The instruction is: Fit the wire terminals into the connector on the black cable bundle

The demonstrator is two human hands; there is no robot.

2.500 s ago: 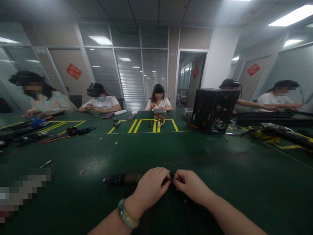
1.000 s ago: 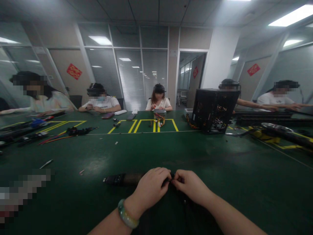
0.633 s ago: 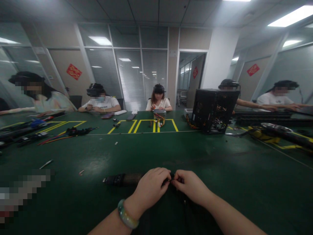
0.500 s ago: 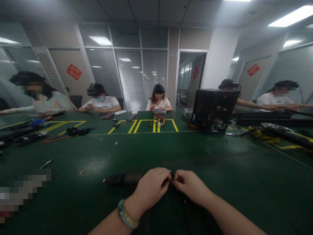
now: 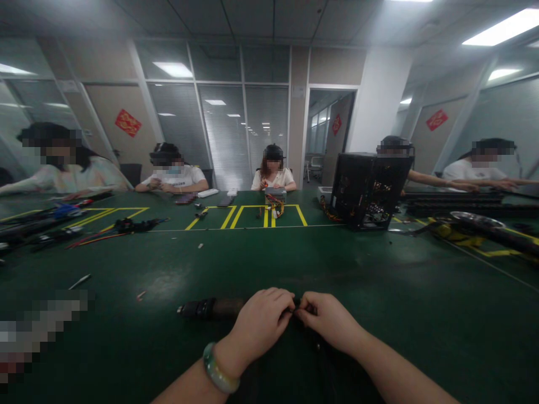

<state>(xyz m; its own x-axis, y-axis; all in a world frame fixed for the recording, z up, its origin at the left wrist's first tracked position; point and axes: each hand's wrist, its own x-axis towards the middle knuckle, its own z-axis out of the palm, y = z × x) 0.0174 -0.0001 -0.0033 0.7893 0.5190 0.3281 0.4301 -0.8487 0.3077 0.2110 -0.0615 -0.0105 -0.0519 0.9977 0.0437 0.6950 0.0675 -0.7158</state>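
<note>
A dark, roughly cylindrical tool (image 5: 227, 307) lies on the green table, with a small metal tip at its left end. My left hand (image 5: 265, 317) rests over its right part, fingers closed round it, and a bracelet is on that wrist. Just to the right, my right hand (image 5: 326, 320) is closed in a pinch, its fingertips nearly meeting those of the left. Something small and dark shows between the two sets of fingertips; its kind is too hidden to tell. Below the right hand, a dark object (image 5: 319, 348) with a small bright spot is hard to make out.
A black computer case (image 5: 357, 191) stands at the far right middle. A power supply (image 5: 275, 194) with coloured wires sits opposite. Cable bundles (image 5: 135, 225) lie left, and a thin metal tool (image 5: 80, 281) is nearer. Several people sit round the green table (image 5: 252, 258).
Both hands stay almost where they were, with only slight finger movement. The tool's body appears turned a little under my left hand.
</note>
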